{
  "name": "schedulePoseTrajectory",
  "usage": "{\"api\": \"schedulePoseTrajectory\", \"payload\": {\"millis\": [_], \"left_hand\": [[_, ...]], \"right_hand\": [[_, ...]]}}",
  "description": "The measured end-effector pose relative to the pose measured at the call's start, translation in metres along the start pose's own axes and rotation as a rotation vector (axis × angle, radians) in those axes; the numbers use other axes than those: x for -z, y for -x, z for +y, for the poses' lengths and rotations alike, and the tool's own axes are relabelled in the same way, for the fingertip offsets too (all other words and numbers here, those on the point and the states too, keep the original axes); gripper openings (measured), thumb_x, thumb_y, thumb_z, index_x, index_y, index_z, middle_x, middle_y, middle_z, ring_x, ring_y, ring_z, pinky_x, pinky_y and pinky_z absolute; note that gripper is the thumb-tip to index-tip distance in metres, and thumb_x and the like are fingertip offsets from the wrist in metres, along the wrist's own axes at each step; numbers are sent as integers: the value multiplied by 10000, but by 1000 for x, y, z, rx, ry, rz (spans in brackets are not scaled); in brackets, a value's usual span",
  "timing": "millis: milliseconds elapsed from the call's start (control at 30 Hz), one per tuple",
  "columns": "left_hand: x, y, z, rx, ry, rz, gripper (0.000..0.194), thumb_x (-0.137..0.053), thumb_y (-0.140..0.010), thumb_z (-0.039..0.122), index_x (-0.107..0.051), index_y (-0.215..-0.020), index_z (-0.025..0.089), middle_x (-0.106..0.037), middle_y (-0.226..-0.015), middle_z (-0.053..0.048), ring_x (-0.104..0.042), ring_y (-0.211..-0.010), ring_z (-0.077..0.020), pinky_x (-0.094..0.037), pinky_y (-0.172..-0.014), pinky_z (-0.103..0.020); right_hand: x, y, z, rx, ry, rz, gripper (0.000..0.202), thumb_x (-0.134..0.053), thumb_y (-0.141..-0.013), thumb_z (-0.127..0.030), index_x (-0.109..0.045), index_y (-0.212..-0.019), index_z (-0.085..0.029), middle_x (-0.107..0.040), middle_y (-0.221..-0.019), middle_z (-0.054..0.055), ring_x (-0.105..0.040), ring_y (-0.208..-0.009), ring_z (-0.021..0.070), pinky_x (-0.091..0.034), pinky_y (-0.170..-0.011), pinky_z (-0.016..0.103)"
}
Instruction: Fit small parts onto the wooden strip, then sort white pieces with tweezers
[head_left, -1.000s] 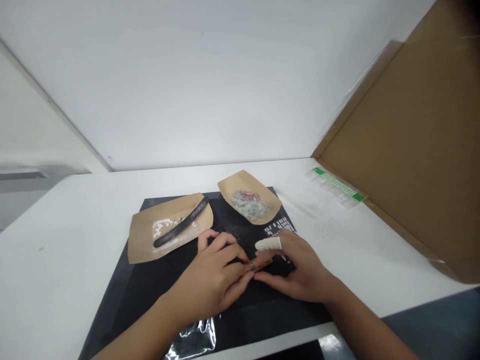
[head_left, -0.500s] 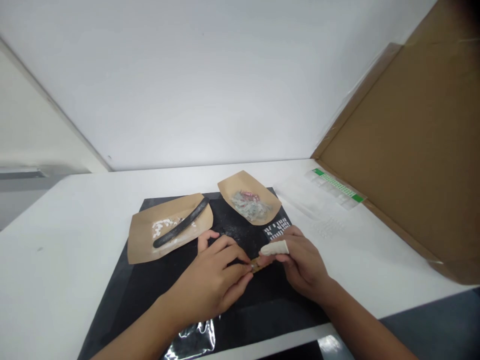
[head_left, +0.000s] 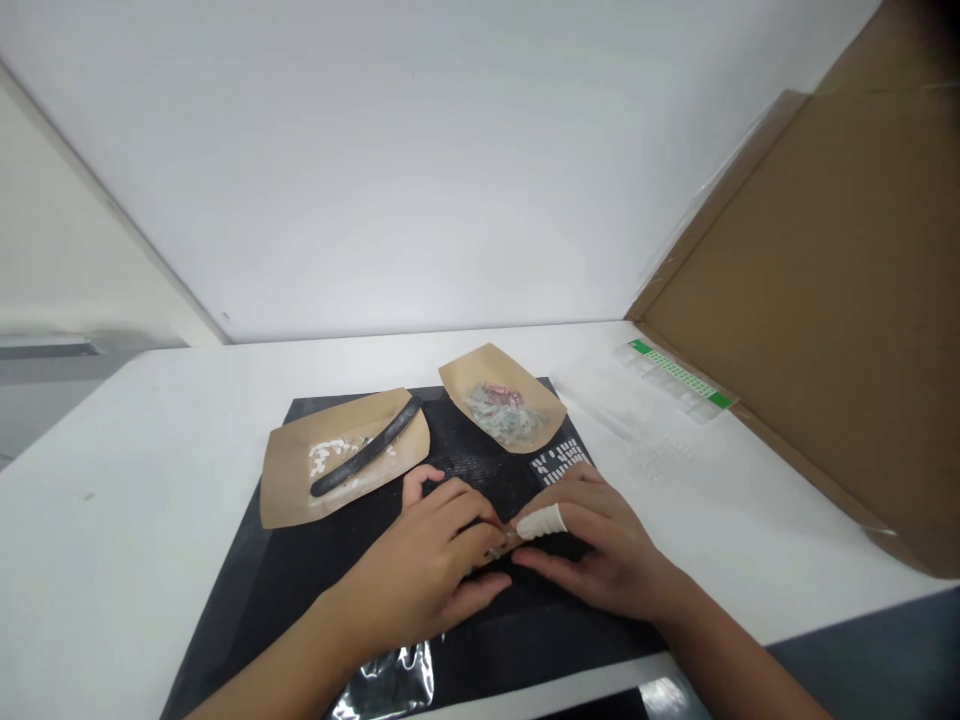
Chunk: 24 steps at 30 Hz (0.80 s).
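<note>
A small tan strip with a shiny bit [head_left: 511,540] is low over the black mat [head_left: 300,600], mostly covered by fingers; its kind cannot be made out. My left hand [head_left: 424,560] has bent fingers closed around its left part, with the thumb along the near side. From the right, my right hand [head_left: 611,545] pinches the other end. A white finger cot [head_left: 541,521] covers one of its fingers. Beyond the right hand, small pale pieces [head_left: 559,463] stand in rows on the mat.
A brown paper tray [head_left: 283,490] holds white bits and a black curved bar [head_left: 367,447]. Another paper tray [head_left: 461,372] holds clear and pink film scraps. Clear plastic with a green-edged label [head_left: 679,373] lies right, by a cardboard panel [head_left: 810,300]. Shiny clear plastic [head_left: 390,685] lies in front.
My right fingers have shifted left and closed in on the strip, the thumb now stretched toward the left hand. My left index finger and thumb have spread farther apart. The view has shifted slightly.
</note>
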<state>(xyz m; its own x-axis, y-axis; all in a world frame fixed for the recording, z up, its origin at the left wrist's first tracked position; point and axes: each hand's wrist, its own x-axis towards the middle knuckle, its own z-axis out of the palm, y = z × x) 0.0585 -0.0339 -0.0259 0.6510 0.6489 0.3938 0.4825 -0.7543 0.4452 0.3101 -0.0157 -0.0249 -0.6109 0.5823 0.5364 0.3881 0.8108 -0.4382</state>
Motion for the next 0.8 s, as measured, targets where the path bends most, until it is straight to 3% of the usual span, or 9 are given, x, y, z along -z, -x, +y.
{"api": "schedulePoseTrajectory", "payload": {"millis": [400, 800], "left_hand": [[0, -1, 1, 5, -35, 22, 42, -647, -981, 218, -663, -1019, 223, -736, -999, -14, -649, -981, -190, -267, -1068, -467], [3, 1, 1, 21, 10, 17, 150, -709, -950, 318, -665, -1062, 228, -738, -1025, -12, -643, -988, -211, -234, -1071, -500]], "right_hand": [[-7, 10, -3, 47, 43, -21, 155, -698, -953, -156, -661, -1082, -234, -785, -1023, 20, -717, -861, 154, -497, -782, 326], [-5, 10, -2, 176, 190, -24, 162, -635, -960, -87, -673, -1053, -214, -811, -1084, 13, -740, -1036, 193, -475, -796, 357]]}}
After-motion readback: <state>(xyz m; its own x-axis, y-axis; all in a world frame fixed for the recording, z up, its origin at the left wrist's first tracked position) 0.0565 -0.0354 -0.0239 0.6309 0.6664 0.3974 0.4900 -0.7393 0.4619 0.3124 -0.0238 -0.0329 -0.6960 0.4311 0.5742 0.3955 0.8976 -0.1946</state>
